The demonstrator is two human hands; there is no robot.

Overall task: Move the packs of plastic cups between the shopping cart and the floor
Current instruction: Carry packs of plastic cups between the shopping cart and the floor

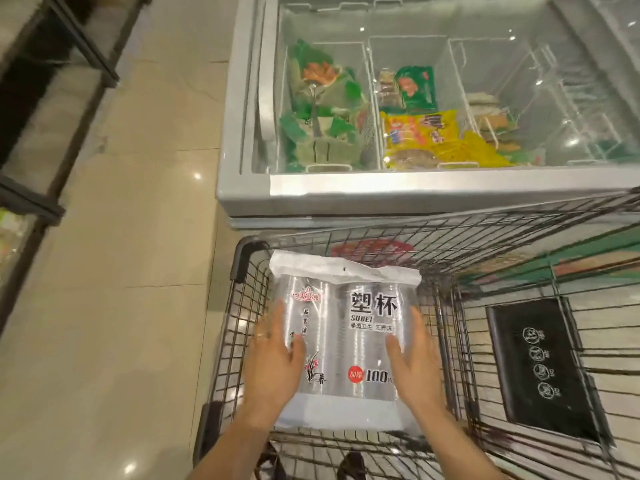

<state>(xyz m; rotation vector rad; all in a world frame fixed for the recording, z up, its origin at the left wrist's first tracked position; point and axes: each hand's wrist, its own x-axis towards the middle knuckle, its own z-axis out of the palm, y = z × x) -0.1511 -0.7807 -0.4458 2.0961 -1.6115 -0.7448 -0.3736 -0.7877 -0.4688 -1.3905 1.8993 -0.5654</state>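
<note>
Both hands clasp a clear plastic pack of stacked cups (346,341) above the dark wire shopping cart (450,341): left hand (273,365) and right hand (415,368) press its sides, fingers spread flat. The fingertips behind the pack are hidden; the cart's right edge is cut off.

Open floor left, freezer ahead
The tiled floor (114,306) left of the shopping cart (450,341) lies bare; the chest freezer (311,195) blocks the front, dark shelving (41,188) lines the far left
</note>
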